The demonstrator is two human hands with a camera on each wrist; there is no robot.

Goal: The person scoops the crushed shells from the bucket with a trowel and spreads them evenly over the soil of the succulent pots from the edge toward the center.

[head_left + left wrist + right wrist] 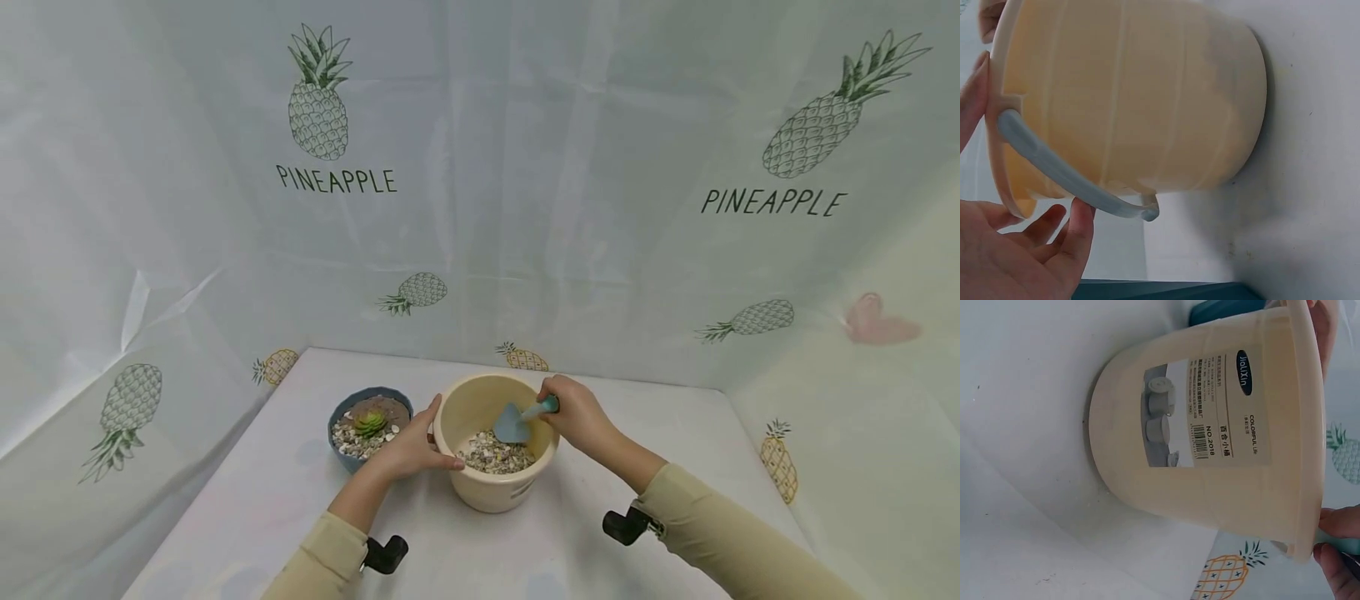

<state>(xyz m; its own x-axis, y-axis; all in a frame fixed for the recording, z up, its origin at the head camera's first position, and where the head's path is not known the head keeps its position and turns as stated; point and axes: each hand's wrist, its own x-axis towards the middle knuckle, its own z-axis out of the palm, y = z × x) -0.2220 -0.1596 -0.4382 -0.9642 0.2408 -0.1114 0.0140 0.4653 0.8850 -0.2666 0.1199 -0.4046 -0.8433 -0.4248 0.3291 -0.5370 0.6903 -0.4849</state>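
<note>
A cream plastic bucket [487, 498] stands upright on the table, with mixed small gravel [487, 454] over its bottom. My left hand [408, 450] grips its left rim, thumb at the front and fingers around the far side. The left wrist view shows a grey carrying handle [1054, 165] hanging down the bucket's side, a fingertip against it. My right hand [581, 417] holds a small blue trowel [512, 425] by its teal grip over the right rim. The trowel's blade is inside the bucket, its tip down at the gravel. A printed label [1210, 419] shows in the right wrist view.
Left of the bucket, close to my left hand, sits a blue bowl [347, 461] holding pebbles, brown material and a green succulent [369, 423]. The white table [637, 467] ends at a pineapple-print curtain [525, 208] behind.
</note>
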